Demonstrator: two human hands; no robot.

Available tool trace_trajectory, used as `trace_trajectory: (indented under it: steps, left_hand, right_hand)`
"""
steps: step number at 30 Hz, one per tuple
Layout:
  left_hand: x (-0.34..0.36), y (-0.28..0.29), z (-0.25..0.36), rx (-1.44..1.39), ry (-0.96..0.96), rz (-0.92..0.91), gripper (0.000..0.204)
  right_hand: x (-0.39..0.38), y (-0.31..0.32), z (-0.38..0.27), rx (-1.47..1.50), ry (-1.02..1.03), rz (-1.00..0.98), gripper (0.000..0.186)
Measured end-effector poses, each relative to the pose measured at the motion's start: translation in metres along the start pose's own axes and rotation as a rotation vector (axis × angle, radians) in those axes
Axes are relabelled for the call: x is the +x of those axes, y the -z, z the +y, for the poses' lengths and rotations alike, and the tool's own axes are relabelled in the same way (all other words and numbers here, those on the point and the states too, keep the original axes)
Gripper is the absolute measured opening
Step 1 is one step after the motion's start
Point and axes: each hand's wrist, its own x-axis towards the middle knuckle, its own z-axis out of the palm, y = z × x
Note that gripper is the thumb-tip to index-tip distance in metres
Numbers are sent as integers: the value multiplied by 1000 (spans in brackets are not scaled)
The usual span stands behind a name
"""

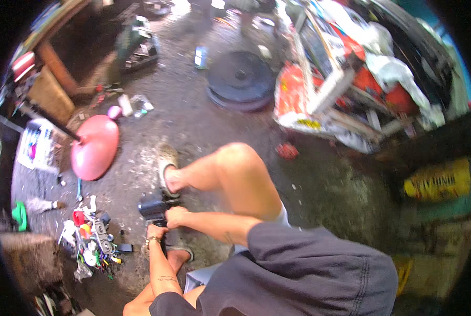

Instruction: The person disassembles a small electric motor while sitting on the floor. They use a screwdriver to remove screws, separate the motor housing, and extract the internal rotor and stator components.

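Observation:
Low between my legs, both hands are closed on a dark boxy object [152, 209] whose kind I cannot make out. My right hand [176, 216] grips it from the right, fingers curled in. Just below, my left hand [157, 232], with a band on its wrist, is wrapped round its lower dark part. Fingers and blur hide some of the object. Left of my hands, a pile of small mixed parts [90, 257] in white, red, black and green lies on the floor. One light clog [167, 160] shows on a foot beyond the object.
A pink rounded base [94, 150] with a dark pole stands at the left, beside a white basket [38, 150]. Farther ahead lies a thick black disc [240, 79]. A white frame [333, 89] heaped with bags fills the far right; a yellow sack [439, 181] lies right.

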Motion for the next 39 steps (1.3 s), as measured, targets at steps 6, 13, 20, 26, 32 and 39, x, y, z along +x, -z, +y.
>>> trace_trajectory:
  steps: [6, 13, 20, 26, 32, 39]
  left_hand:
    - [-20, 12, 13, -152, 129, -140, 65]
    - [-30, 16, 19, -150, 133, -112, 56]
    - [-33, 22, 18, -152, 116, -131, 63]
    - [-42, 26, 19, -178, 129, -76, 65]
    - [-36, 28, 18, -168, 114, -130, 69]
    - [-33, 17, 9, -256, -40, -41, 111]
  right_hand:
    - [-15, -4, -3, -112, 97, -109, 18]
    - [8, 8, -12, 833, -513, -338, 23]
    - [-9, 0, -3, -13, 39, -86, 26]
    - [-3, -5, 10, 739, -482, -271, 38]
    - [-28, 9, -4, -470, 240, -120, 43]
    - [-49, 18, -13, 677, -322, 10, 52]
